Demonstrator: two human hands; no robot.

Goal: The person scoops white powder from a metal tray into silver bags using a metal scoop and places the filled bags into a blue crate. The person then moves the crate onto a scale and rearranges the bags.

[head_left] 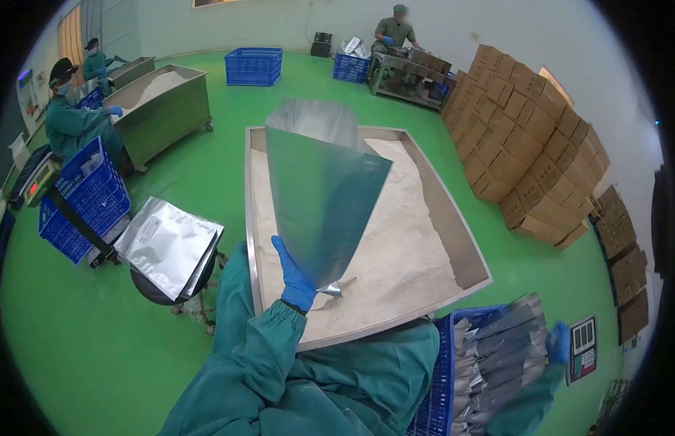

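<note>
My left hand (297,280), in a blue glove, is closed around the lower part of a silver foil bag (319,196). The bag stands upright with its wide mouth spread at the top, over a steel trough (255,218) of pale powder (417,240). Just below the bag, a metal scoop (332,289) lies partly hidden in the powder. Far to the right, my right hand (558,343), also gloved in blue, is beside a blue crate (443,370) packed with foil bags (497,356). Its fingers are smeared and small, so its grip cannot be made out.
A scale display (582,350) stands right of my right hand. Flat foil bags (170,243) lie on a stool at left, beside another blue crate (90,200). Stacked cartons (523,138) line the right wall. Co-workers (79,120) sit at a second trough (167,120); another person (394,33) works behind.
</note>
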